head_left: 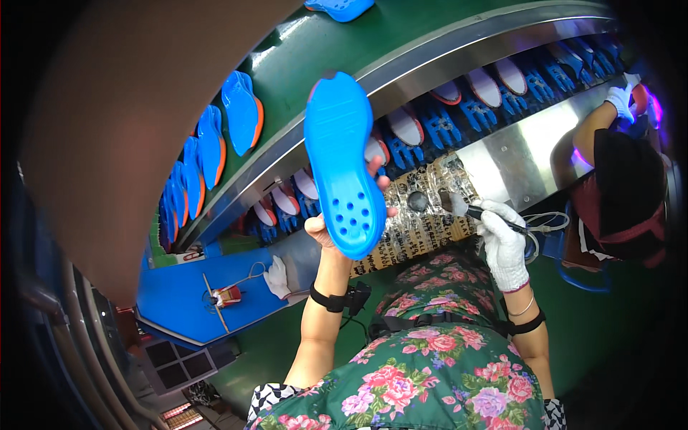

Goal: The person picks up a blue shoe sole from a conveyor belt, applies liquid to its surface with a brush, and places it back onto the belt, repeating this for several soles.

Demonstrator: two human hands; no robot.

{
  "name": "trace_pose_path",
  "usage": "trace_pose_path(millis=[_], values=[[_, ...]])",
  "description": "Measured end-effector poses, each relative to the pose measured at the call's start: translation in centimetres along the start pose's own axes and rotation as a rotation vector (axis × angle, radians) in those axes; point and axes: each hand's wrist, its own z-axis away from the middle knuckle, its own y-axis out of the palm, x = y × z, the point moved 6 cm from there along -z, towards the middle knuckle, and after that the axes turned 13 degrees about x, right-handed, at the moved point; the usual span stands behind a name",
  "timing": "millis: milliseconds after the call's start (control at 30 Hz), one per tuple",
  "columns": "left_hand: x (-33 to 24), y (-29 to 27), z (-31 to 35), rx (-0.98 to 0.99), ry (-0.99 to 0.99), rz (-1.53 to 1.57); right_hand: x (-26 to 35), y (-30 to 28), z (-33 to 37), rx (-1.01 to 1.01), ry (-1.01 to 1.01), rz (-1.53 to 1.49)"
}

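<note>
A blue shoe sole (340,165) with a cluster of round holes at its heel end is held up in my bare left hand (319,229). My thumb shows at its left edge and my fingertips at its right edge; the palm is hidden behind it. My right hand (504,247), in a white knitted glove, is closed around the dark handle of a brush (474,212). The pale bristles are low over a cardboard-covered ledge (430,240), beside a small round dark pot (417,201). Bristles and sole are apart.
Blue soles with orange edges (244,111) lie on a green conveyor belt (301,50) behind a metal rail. Beyond the ledge, shoe uppers (484,87) stand on blue racks. A co-worker (623,193) is at the right. A blue board (193,287) and a white glove (276,278) are at left.
</note>
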Motion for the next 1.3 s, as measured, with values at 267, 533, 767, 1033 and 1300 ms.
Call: trace_pose_path(millis=[267,533,767,1033,1300], values=[[2.2,-4.4,-1.2,-0.099,-0.162,0.093,4.2,7.5,0.5,0.175,-0.123,-0.19],[6.1,-2.4,1.4,-0.171,-0.1,-0.035,9.4,15.7,1.1,0.33,-0.494,0.694],[7.1,-0.6,0.9,-0.445,-0.219,-0.229,10.8,16.8,1.4,0.346,-0.781,1.202],[8.1,-0.2,1.9,-0.527,-0.231,-0.513,8.3,17.7,2.4,0.395,-0.902,1.391],[8.0,-1.4,2.0,-0.442,-0.18,-0.42,9.4,15.8,1.8,0.396,-0.832,1.114]])
